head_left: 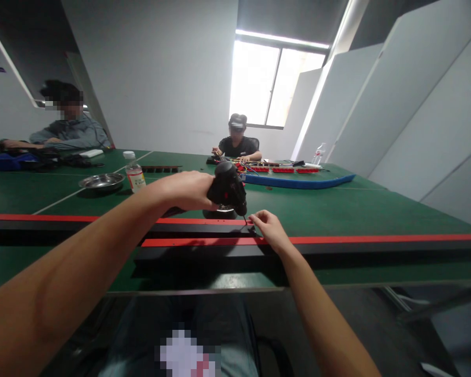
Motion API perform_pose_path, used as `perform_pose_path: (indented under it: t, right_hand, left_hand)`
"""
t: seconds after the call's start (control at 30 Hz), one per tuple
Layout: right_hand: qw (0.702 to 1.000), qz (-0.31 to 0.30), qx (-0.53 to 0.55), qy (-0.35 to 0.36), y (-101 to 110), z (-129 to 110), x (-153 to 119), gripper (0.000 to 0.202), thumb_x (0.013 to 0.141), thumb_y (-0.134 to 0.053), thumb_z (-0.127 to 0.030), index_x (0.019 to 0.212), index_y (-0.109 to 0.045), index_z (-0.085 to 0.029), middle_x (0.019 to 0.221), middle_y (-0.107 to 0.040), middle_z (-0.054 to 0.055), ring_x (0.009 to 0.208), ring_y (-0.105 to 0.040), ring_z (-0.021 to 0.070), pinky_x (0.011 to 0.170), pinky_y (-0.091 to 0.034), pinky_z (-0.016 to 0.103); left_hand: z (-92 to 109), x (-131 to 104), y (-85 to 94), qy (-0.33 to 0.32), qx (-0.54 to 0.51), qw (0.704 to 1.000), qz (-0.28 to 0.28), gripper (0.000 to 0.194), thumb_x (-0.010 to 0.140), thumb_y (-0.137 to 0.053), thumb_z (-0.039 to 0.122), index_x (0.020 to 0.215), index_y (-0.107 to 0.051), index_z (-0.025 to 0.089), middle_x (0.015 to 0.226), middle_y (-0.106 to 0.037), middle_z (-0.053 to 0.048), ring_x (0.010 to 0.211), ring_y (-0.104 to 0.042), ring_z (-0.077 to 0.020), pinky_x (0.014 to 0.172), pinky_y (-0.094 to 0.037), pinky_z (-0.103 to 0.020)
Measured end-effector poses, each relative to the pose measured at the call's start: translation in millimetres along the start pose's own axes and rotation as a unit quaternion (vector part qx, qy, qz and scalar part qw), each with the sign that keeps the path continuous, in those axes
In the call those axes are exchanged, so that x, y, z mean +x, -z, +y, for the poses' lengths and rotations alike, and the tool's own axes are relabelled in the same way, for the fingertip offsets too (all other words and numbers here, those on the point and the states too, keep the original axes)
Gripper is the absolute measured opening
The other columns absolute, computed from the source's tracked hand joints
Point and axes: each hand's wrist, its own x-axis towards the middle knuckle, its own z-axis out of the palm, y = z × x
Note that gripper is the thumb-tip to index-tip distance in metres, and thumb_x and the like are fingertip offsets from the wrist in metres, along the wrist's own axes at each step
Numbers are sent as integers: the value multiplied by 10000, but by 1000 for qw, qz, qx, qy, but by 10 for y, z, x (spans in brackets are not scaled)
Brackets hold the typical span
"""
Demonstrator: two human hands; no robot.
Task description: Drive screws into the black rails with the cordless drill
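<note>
My left hand (194,189) is wrapped round a black power drill (227,186), whose bit points down. The bit's tip is at the right end of the far black beam with a red top (204,229). Beside the tip, my right hand (269,226) has its thumb and finger pinched together; what lies between them is too small to make out. A small dark part (252,230) sits just below those fingertips at the beam's end. The near black beam with a red top (337,248) runs under my right wrist. A dark round bowl (220,214) is partly hidden behind the drill.
Beyond the beams on the green table (377,209) are a metal dish (102,181), a labelled bottle (134,173) and a long blue strip (298,182). One person (238,144) sits across with wires and red parts; another person (68,128) sits at the left.
</note>
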Motion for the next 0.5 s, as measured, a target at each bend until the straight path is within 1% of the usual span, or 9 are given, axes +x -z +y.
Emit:
perform_pose_path:
  t: [0.07, 0.1, 0.2, 0.27, 0.33, 0.4, 0.47, 0.5]
  right_hand:
    - [1000, 12, 19, -1, 16, -8, -1, 347, 772, -732, -514, 814, -670, -176, 782, -689, 52, 735, -610, 196, 713, -454, 323]
    - [999, 20, 30, -3, 24, -11, -4, 356, 754, -748, -516, 819, -689, -171, 786, -697, 57, 751, -617, 201, 725, -460, 325]
    - [997, 37, 72, -20, 46, -29, -27, 402, 716, -774, -529, 862, -732, -156, 848, -729, 79, 817, -646, 216, 765, -481, 330]
    - [995, 34, 85, -36, 56, -53, -35, 434, 720, -763, -544, 896, -743, -148, 887, -740, 93, 834, -662, 219, 762, -494, 325]
    - [997, 6, 62, -38, 49, -89, -1, 429, 759, -727, -546, 900, -745, -141, 868, -742, 97, 808, -668, 211, 744, -497, 314]
    - [999, -40, 4, -26, 5, -141, 108, 384, 805, -694, -512, 873, -739, -137, 812, -735, 90, 745, -661, 196, 710, -488, 298]
    - [995, -70, -73, -5, -92, -203, 303, 307, 826, -690, -443, 826, -727, -138, 772, -726, 80, 689, -644, 180, 660, -466, 278]
    - [991, -76, -114, 5, -161, -234, 428, 264, 824, -699, -403, 802, -721, -141, 770, -725, 76, 670, -635, 173, 633, -450, 269]
  left_hand:
    - [-152, -149, -132, 11, -115, 993, -11, 280, 703, -726, 423, 886, -781, 220, 813, -746, -71, 698, -661, -247, 606, -436, -295]
    - [-226, -225, -222, 34, -173, 984, 3, 278, 698, -733, 413, 869, -781, 199, 753, -735, -68, 655, -651, -237, 582, -437, -291]
    - [-426, -456, -521, 118, -307, 944, 26, 310, 713, -745, 447, 798, -749, 148, 605, -683, -66, 541, -614, -218, 501, -424, -284]
    - [-531, -602, -706, 168, -371, 912, 35, 340, 720, -762, 473, 716, -708, 138, 588, -672, -70, 525, -608, -202, 492, -439, -276]
    - [-611, -728, -868, 222, -448, 864, 51, 378, 725, -776, 499, 700, -678, 135, 607, -673, -71, 523, -613, -190, 489, -467, -273]
    - [-669, -820, -1011, 256, -548, 794, 66, 382, 726, -794, 496, 761, -672, 135, 677, -692, -71, 577, -652, -195, 523, -519, -282]
    - [-708, -876, -1131, 260, -631, 726, 89, 377, 731, -808, 472, 838, -670, 137, 757, -707, -73, 646, -684, -199, 554, -552, -288]
    - [-723, -894, -1179, 256, -655, 703, 105, 376, 738, -807, 462, 861, -669, 135, 775, -707, -74, 658, -687, -195, 549, -553, -282]
